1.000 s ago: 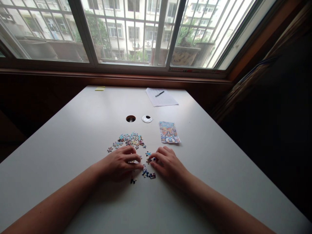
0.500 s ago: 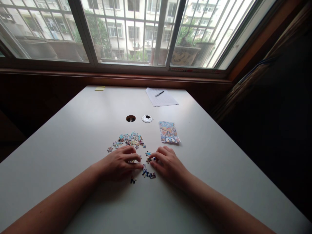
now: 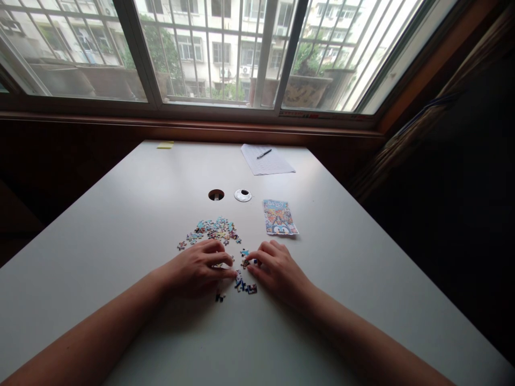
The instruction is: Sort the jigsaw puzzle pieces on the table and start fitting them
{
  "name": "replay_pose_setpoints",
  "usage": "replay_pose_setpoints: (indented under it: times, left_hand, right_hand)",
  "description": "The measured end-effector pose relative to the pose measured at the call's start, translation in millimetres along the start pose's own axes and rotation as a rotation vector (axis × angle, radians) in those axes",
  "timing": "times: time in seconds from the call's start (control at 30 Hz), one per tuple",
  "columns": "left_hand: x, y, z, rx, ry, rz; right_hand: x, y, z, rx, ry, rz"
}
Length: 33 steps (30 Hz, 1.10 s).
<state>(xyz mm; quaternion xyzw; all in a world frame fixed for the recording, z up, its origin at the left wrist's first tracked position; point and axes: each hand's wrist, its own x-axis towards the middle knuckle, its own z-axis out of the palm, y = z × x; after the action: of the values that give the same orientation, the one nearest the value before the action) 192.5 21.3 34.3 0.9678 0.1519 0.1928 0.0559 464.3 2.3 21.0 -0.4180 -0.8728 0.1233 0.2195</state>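
A loose heap of small jigsaw puzzle pieces [image 3: 217, 229] lies on the white table, beyond my left hand [image 3: 201, 265]. That hand rests with curved fingers, index finger and thumb apart; its thumb tip touches a few joined puzzle pieces [image 3: 240, 281]. Some pieces lie partly hidden under its fingers. Across from it, my right hand [image 3: 276, 268] has index finger and thumb closed at the edge of a dark brown puzzle piece [image 3: 244, 263]. A light-blue piece [image 3: 244, 252] lies just beyond that one. Nearer to me are a dark framed piece [image 3: 251, 289] and a black-and-white piece [image 3: 219, 296].
A colourful picture card [image 3: 279, 217] lies right of the heap. Farther back are a round cable hole [image 3: 216, 195], its silver cover [image 3: 243, 195], paper sheets [image 3: 273, 165] with a pen [image 3: 264, 154], and a yellow sticky note [image 3: 165, 145]. A barred window stands behind the table [image 3: 100, 241].
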Motion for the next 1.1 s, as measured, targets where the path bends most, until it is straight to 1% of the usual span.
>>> replay_pose_setpoints:
  times: [0.23, 0.43, 0.57, 0.67, 0.73, 0.83, 0.9, 1.0, 1.1]
  left_hand:
    - [1.2, 1.4, -1.9, 0.009, 0.009, 0.001]
    - [1.2, 1.3, -2.8, 0.022, 0.007, 0.002]
    - [-0.1, 0.5, -0.6, 0.016, 0.016, -0.002]
    - [-0.8, 0.2, 1.0, 0.008, 0.022, -0.001]
    - [-1.0, 0.4, 1.4, 0.005, 0.025, -0.002]
    - [-0.9, 0.7, 1.4, 0.004, 0.029, 0.000]
    - [-0.7, 0.8, 1.3, 0.002, 0.029, 0.005]
    - [-0.3, 1.0, 1.1, -0.007, 0.024, 0.003]
    - [0.3, 1.6, 0.3, -0.020, 0.017, 0.002]
  right_hand:
    - [-0.4, 1.5, 1.2, 0.002, 0.002, -0.006]
    - [-1.3, 3.1, -0.7, 0.033, 0.035, -0.052]
    - [-2.5, 4.4, -5.1, 0.061, 0.017, -0.091]
    - [-3.3, 4.9, -13.0, 0.090, -0.029, -0.149]
    - [-3.9, 3.9, -20.1, 0.109, -0.092, -0.187]
    - [-5.1, 0.5, -30.0, 0.112, -0.204, -0.203]
    - [-5.9, -1.2, -33.8, 0.102, -0.251, -0.199]
    - [-6.6, -0.2, -33.9, 0.088, -0.273, -0.200]
    - [-6.8, 4.4, -30.5, 0.090, -0.260, -0.217]
